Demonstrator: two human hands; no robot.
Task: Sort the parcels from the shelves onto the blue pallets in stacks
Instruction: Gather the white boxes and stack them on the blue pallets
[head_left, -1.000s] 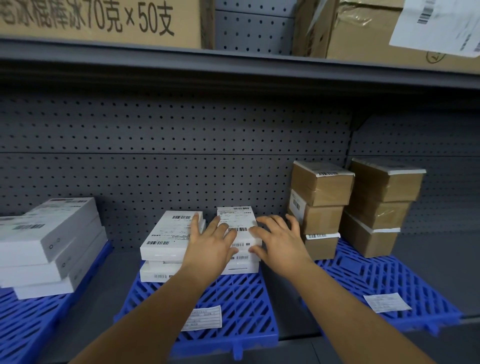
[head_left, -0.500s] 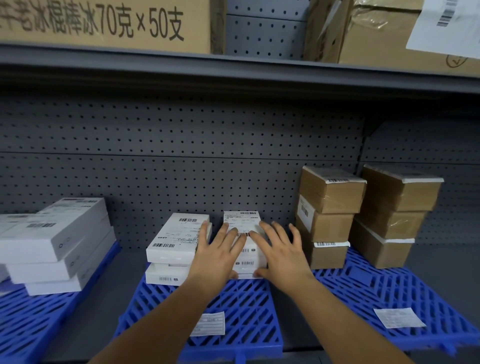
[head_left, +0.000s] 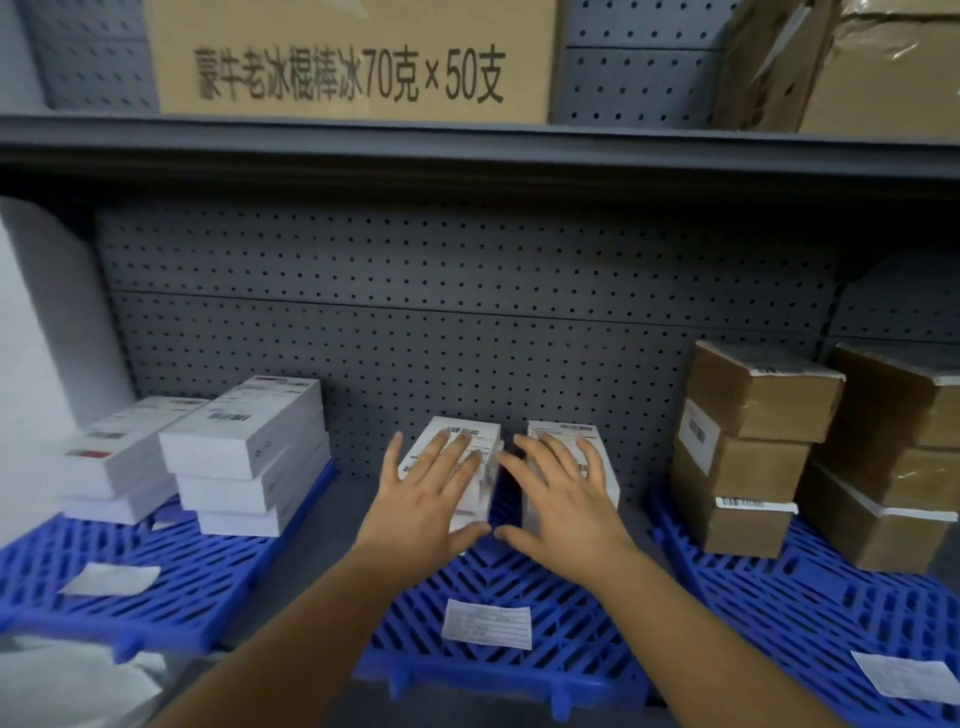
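Observation:
Two short stacks of flat white labelled parcels stand side by side at the back of the middle blue pallet (head_left: 498, 582). My left hand (head_left: 431, 499) lies flat with spread fingers on the left white stack (head_left: 460, 441), thumb at its front edge. My right hand (head_left: 561, 493) lies the same way on the right white stack (head_left: 582, 441). A narrow gap shows between the two stacks. Both hands hide most of the parcel tops and fronts.
The left blue pallet (head_left: 130, 582) carries two stacks of larger white boxes (head_left: 249, 447). Two stacks of brown taped cartons (head_left: 748, 447) stand on the right blue pallet (head_left: 810, 613). Paper labels lie on each pallet. A grey shelf (head_left: 467, 150) overhead holds big cardboard cartons.
My left hand shifted from the right stack onto the left one, and my right hand moved fully onto the right stack. The view swung left.

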